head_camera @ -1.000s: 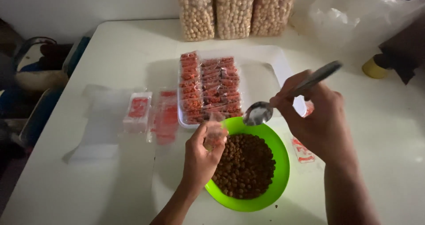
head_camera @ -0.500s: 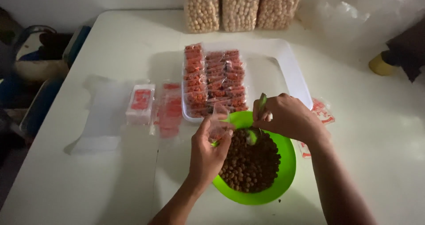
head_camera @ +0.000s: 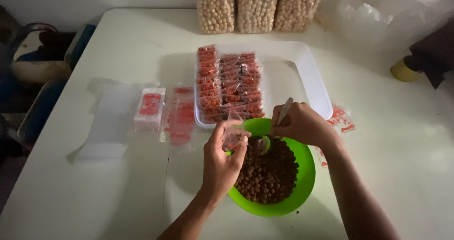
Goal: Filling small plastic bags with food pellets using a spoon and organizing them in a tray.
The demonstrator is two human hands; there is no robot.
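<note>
Over our green bowl [head_camera: 302, 192] of brown nuts [head_camera: 269, 174], our left hand [head_camera: 224, 159] pinching a small clear bag [head_camera: 233, 135], our right hand [head_camera: 302, 124] closed round a spoon [head_camera: 283, 112].

Three tall clear bags of pale round snacks [head_camera: 257, 6] upright side by side at the table's far edge. Below them, rows of small clear packets with red labels [head_camera: 229, 81] packed in the left half of a white tray [head_camera: 309, 74]. Left of the tray, a small stack of red-labelled empty packets [head_camera: 150, 107], just beside it another loose pile of red-printed packets [head_camera: 182, 115], and further left flat clear plastic sheets [head_camera: 106, 122]. Right of the tray's near corner, a few red-and-white labels [head_camera: 341, 118] flat on the table. One small clear packet [head_camera: 233, 133] pinched in the left hand [head_camera: 224, 162] over the green bowl's rim. A large crumpled clear plastic bag [head_camera: 378, 13] at the far right.
</note>
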